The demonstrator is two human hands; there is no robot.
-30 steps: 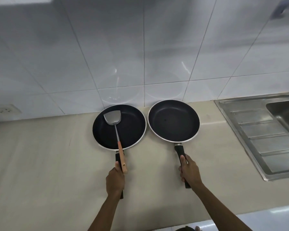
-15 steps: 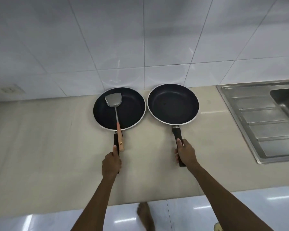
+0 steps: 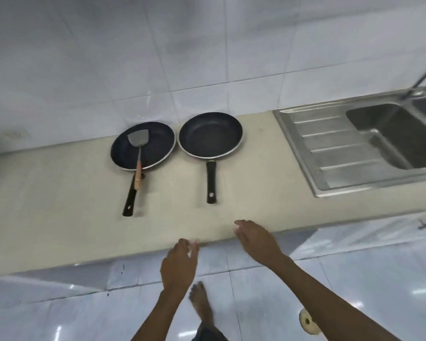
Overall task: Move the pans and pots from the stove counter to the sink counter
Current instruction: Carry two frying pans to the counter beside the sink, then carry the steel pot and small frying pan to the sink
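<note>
Beige counter (image 3: 59, 217) runs along tiled wall; steel sink (image 3: 369, 146) at right. Two black pans side by side beside sink: left pan (image 3: 155, 143) carrying spatula (image 3: 138, 153), right pan (image 3: 210, 135) bare. My left hand (image 3: 178, 264) and right hand (image 3: 256, 238) at counter edge, grip apparently loose, empty, though blurred.

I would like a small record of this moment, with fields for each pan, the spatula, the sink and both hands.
left pan: on the beige counter, handle toward the person
spatula: blade inside the left pan, wooden handle over its rim
right pan: empty, on the counter beside the left pan, between it and the sink
sink: steel, at the right, drainboard bare
left hand: open, holds nothing, at the counter's front edge
right hand: open, holds nothing, over the counter's front edge
</note>
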